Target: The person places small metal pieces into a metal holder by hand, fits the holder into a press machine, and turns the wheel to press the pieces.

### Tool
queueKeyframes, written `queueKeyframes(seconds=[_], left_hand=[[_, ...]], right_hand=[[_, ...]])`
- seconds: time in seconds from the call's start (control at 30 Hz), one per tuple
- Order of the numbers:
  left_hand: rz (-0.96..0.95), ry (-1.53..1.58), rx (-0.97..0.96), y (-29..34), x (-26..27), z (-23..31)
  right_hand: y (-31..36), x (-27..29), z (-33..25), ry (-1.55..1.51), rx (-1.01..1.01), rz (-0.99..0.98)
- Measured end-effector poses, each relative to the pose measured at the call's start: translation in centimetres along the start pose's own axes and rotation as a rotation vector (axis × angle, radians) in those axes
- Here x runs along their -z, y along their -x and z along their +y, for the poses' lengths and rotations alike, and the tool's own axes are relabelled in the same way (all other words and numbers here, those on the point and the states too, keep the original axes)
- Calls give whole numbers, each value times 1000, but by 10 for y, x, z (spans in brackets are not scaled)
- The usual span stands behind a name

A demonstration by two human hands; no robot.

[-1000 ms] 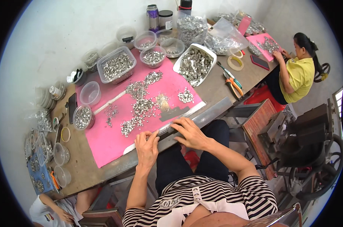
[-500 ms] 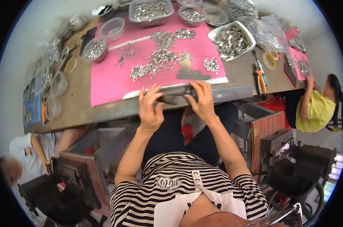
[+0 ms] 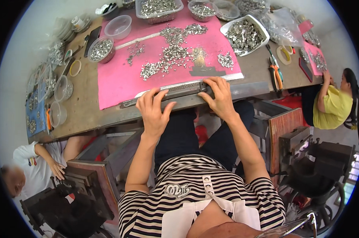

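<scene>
A long, narrow, dark metal bar with a row of small slots or holes lies along the front edge of the pink mat. My right hand grips its right part, thumb on the near side and fingers over the far side. Over the bar's left part, my left hand has its fingers apart and the thumb held away; its fingertips are at the bar, though whether they press on it I cannot tell. Beyond lie heaps of small shiny metal pieces and a gold-coloured patch of fine pieces.
Tubs of metal pieces stand around, among them a round tub and a white tray. Orange-handled pliers and a tape roll lie right. Co-workers sit at left and right; a metal strip lines the table edge.
My left hand has moved slightly left and down, its thumb spreading away from the bar. The bar, blurred before, now shows clearly. The view has shifted slightly; the left co-worker's hand has moved.
</scene>
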State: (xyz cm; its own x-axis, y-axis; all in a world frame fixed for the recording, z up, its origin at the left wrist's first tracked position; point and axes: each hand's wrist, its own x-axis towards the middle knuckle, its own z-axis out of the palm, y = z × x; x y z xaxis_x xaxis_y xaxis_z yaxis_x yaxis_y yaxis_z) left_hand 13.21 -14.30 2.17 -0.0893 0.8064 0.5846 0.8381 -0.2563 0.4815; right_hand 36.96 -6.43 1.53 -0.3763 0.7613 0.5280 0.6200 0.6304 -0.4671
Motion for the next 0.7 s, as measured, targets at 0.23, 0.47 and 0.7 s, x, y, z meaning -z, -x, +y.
queueKeyframes(seconds=[0.23,0.47,0.7], left_hand=[[-65,-42,19,1,-28,-20],[-35,-54,-5,-3,-32,-21],[-13,-46,-44,-4,-31,-18]], right_hand=[[-28,-9,7,96,195,-34],[-59,18,39,39,165,44],[-118,105,175,291,-120,407]])
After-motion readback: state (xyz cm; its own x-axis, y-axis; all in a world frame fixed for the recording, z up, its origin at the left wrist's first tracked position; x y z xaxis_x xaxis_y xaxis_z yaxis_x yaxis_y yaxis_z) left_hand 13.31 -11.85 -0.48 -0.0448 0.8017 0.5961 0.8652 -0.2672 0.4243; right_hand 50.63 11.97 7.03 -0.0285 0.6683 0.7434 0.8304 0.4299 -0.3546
